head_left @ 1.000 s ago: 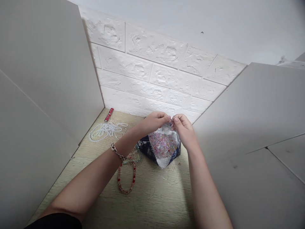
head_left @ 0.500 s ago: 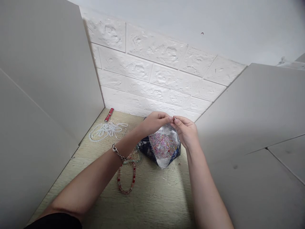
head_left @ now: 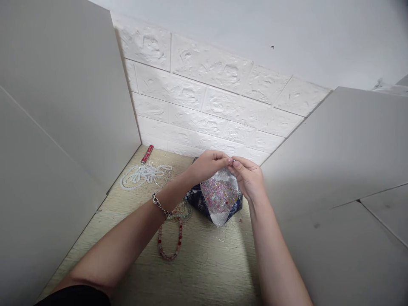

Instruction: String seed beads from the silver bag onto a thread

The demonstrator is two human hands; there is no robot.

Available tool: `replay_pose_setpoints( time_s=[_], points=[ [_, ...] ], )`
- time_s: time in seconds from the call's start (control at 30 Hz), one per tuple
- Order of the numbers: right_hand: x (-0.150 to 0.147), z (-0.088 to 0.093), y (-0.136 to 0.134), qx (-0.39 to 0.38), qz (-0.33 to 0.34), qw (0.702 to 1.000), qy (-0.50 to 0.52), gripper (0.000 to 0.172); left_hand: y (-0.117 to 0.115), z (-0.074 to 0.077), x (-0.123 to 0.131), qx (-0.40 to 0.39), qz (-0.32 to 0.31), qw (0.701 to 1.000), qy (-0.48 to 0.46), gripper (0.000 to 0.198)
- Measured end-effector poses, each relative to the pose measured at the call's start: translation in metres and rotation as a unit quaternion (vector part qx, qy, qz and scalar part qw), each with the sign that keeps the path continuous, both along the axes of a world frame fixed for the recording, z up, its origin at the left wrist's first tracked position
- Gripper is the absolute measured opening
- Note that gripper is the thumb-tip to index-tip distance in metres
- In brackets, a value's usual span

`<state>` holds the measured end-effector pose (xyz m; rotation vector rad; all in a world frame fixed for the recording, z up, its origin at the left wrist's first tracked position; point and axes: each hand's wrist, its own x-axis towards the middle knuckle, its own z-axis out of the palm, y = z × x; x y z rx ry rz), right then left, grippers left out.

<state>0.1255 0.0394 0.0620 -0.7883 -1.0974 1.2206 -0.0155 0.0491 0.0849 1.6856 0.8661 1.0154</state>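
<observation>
My left hand (head_left: 212,163) and my right hand (head_left: 248,174) meet fingertip to fingertip, both closed in a pinch. A tiny bead (head_left: 233,160) shows at the right fingertips. What the left fingers pinch is too small to make out. Just below the hands sits a dark blue pouch (head_left: 199,202), its silvery lining (head_left: 219,219) folded open around a heap of small pink, clear and multicoloured beads (head_left: 219,195). Left of the pouch, under my left forearm, lie a red-and-pink beaded necklace (head_left: 170,258) and some pale green bead strands (head_left: 188,214), partly hidden.
White bead strands (head_left: 135,180) lie in a tangle at the back left, with a red tube (head_left: 147,154) behind them. Thin clear thread (head_left: 228,242) rests on the wooden surface (head_left: 191,276). Grey panels (head_left: 63,106) flank both sides; a white brick-patterned wall (head_left: 204,102) stands behind.
Both hands stay pinched together over the pouch, with only slight finger movement. The whole view has shifted a little; the things on the surface keep their places.
</observation>
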Motion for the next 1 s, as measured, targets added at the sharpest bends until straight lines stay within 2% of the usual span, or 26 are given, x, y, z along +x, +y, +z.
replay_pose_setpoints(
  time_s=[0.37, 1.0],
  points=[
    [-0.0005, 0.0003, -0.0005, -0.003, -0.016, 0.999, -0.028, 0.019, 0.0006, -0.0007, -0.0006, 0.001, 0.002, 1.0, -0.003, 0.024],
    [-0.0015, 0.0031, -0.0021, -0.018, 0.005, 1.0, 0.017, 0.015, 0.0007, -0.0013, -0.0007, -0.005, 0.009, 1.0, -0.013, 0.026]
  ],
)
